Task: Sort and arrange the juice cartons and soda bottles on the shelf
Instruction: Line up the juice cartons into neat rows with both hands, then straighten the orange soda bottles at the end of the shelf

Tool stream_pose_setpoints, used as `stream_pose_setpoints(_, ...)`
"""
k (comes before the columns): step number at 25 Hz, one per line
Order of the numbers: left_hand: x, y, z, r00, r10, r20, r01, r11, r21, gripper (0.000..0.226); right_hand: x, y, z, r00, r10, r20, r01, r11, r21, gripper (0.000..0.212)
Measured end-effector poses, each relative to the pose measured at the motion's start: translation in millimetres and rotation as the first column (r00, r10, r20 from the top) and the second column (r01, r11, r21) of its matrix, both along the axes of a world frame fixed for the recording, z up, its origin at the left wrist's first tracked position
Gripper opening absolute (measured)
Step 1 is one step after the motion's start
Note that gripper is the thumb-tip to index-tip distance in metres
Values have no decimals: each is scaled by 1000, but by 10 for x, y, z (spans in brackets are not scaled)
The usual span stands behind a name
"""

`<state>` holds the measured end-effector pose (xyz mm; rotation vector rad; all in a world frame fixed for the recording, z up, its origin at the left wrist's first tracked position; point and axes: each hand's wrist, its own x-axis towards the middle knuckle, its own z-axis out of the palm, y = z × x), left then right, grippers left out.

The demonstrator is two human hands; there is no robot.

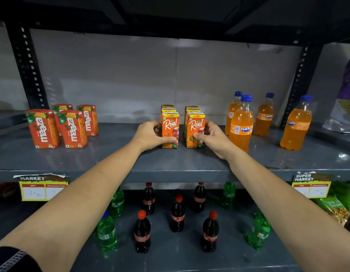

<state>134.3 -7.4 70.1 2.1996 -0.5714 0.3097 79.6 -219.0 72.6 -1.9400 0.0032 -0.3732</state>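
Observation:
Two rows of orange Real apple juice cartons stand mid-shelf on the grey shelf (111, 160). My left hand (150, 135) grips the front carton of the left row (171, 126), thumb across its lower front. My right hand (213, 137) grips the front carton of the right row (196, 125) the same way. Several red Maaza cartons (71, 128) stand in a group at the left. Several orange Fanta bottles (241, 128) with blue caps stand at the right, one (296, 126) apart from the rest.
On the lower shelf stand several dark cola bottles (177, 214) and green Sprite bottles (107, 232). Price tags (42, 188) hang on the shelf's front edge. Black perforated uprights (26, 63) frame the bay. Bagged goods (344, 107) lie at the far right.

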Motion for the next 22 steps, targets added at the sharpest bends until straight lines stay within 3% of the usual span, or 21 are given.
stream_pose_setpoints(4, -123, 33, -17, 997, 71, 43, -70, 997, -21, 65, -126, 25, -51, 998, -67, 22, 70, 980, -188, 66)
stream_pose_setpoints(6, -269, 40, -35, 970, 128, 208, -123, 992, -39, 56, -271, 9, -83, 994, -107, 35, 112, 971, -213, 67)
stream_pose_setpoints(8, -447, 0, -45, 907, 117, 404, -131, 991, 7, 54, -474, -51, -102, 986, -159, 47, 165, 970, -177, 61)
stream_pose_setpoints(11, -710, -240, -66, 872, -21, 489, 4, 999, 35, 46, -876, -263, -108, 986, -146, 79, 160, 959, -234, 37)
stream_pose_setpoints(16, -917, -952, -39, 910, -188, 369, 240, 966, -98, 46, -1424, -916, -6, 954, -218, 205, 276, 906, -320, 7)
stream_pose_setpoints(20, -843, -1436, 32, 959, -163, 230, 207, 962, -180, 73, -1478, -1636, 41, 786, -467, 406, 550, 828, -112, 6)
stream_pose_setpoints(22, -814, -1578, 39, 978, -144, 153, 172, 966, -193, 80, -1400, -1971, 60, 702, -563, 435, 623, 783, 9, 24)
